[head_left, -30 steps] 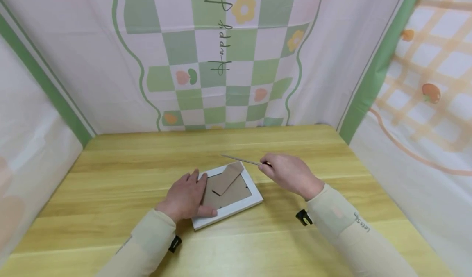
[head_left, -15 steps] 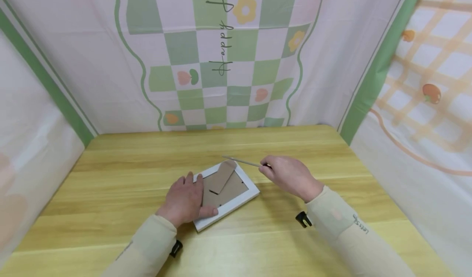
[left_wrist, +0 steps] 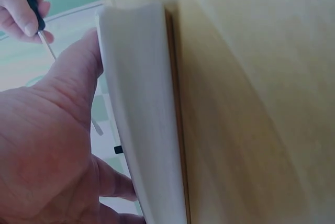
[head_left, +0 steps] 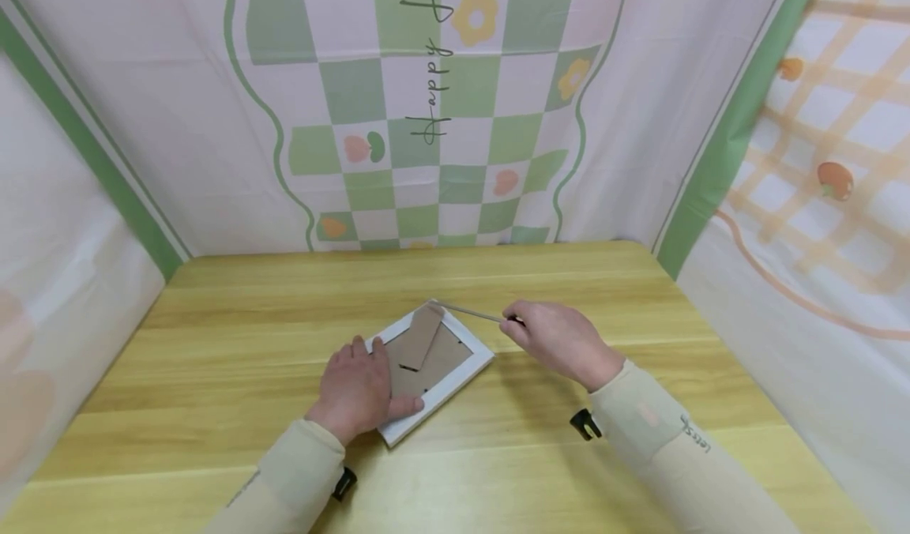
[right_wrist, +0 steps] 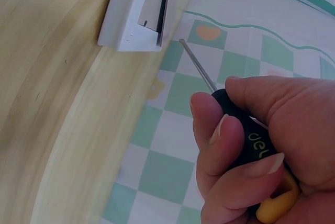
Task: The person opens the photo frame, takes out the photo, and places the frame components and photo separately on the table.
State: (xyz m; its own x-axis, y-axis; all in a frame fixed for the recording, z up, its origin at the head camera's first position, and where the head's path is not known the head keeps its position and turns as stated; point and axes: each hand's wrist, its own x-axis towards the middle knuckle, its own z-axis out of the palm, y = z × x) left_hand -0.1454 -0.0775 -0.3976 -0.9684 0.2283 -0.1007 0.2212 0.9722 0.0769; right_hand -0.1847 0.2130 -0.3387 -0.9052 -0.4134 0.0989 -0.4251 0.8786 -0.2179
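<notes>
A white photo frame (head_left: 455, 389) lies back side up on the table, its brown backing board (head_left: 449, 354) and folding stand (head_left: 421, 336) showing. My left hand (head_left: 355, 392) rests on the frame's left part, fingers spread and thumb along the near border. In the left wrist view the frame's side (left_wrist: 141, 103) appears beside the palm. My right hand (head_left: 558, 336) grips a screwdriver (right_wrist: 251, 135) with a dark handle and yellow end. Its thin shaft (head_left: 469, 311) points left, toward the frame's far corner; in the right wrist view the tip appears apart from the frame.
The wooden table (head_left: 249, 321) ends at a patterned cloth (head_left: 405, 123) behind it. More cloth hangs at the left and right sides. Small black clips (head_left: 586, 423) sit at both sleeves.
The photo frame has turned counterclockwise under my left hand, its right end shifting away and left. The right hand with the screwdriver has stayed nearly still.
</notes>
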